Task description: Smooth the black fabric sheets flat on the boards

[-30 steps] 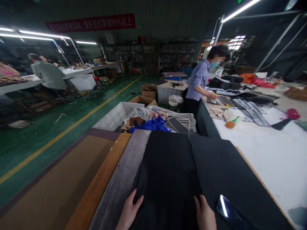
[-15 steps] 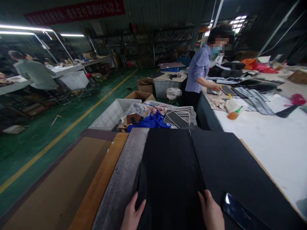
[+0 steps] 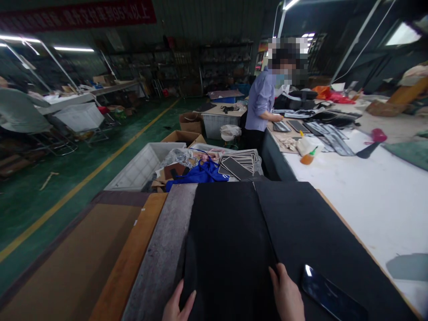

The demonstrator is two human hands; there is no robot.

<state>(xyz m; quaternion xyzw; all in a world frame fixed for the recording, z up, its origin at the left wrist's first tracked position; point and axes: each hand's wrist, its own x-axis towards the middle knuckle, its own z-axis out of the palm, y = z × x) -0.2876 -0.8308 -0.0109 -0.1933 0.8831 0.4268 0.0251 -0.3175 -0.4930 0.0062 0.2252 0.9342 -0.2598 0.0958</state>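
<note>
Head view, looking down the workbench: the person's left hand and right hand lie at the near end of a long black sheet, one on each side edge. Left fingers curl around the left edge where it overhangs the grey board; the right hand lies flat, fingers extended along the seam where this sheet meets a second black panel. Neither hand is closed in a firm pinch — more a light steadying hold, and the palms are partly cut off by the frame.

That sheet looks matte, thin and limp, felt or foam-like, likely light but floppy over such a length. It would probably sag if lifted by one corner, so taking it by both side edges, as the hands sit now, seems the sound way. A dark glossy phone lies just beside the right hand. Further along the white table, a person in a blue shirt works.
</note>
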